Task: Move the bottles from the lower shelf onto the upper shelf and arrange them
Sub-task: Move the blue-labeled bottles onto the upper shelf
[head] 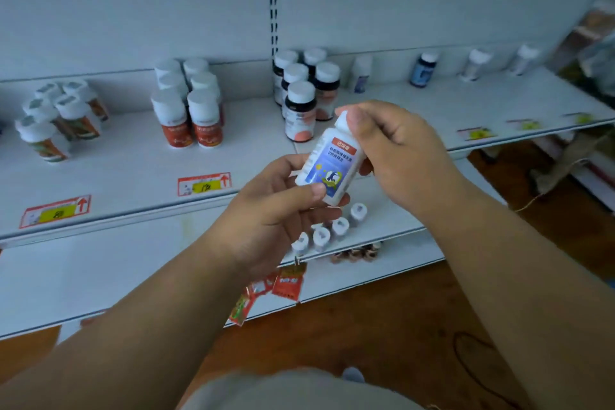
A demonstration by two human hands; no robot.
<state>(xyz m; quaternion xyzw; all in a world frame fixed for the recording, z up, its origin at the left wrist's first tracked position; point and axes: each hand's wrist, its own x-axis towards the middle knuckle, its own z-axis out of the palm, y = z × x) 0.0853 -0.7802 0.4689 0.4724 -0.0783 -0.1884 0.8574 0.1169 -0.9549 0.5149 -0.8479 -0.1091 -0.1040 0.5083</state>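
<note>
Both hands hold one white bottle [327, 165] with a blue and orange label, tilted, in front of the upper shelf [133, 173]. My left hand [283, 206] grips its base from below, thumb on the label. My right hand [399, 150] pinches its white cap end from the right. Several more white-capped bottles [332, 230] stand on the lower shelf [100, 273], just under my left hand. The upper shelf carries groups of orange-labelled bottles [189, 106] and dark bottles [303, 96], and single bottles further right [424, 70].
A cluster of green-and-orange labelled bottles [56, 120] stands at the upper shelf's left. Price tags [203, 184] line its front edge. Red sachets [269, 293] hang off the lower shelf's edge. Below lies a wooden floor [399, 326], with clutter at the far right.
</note>
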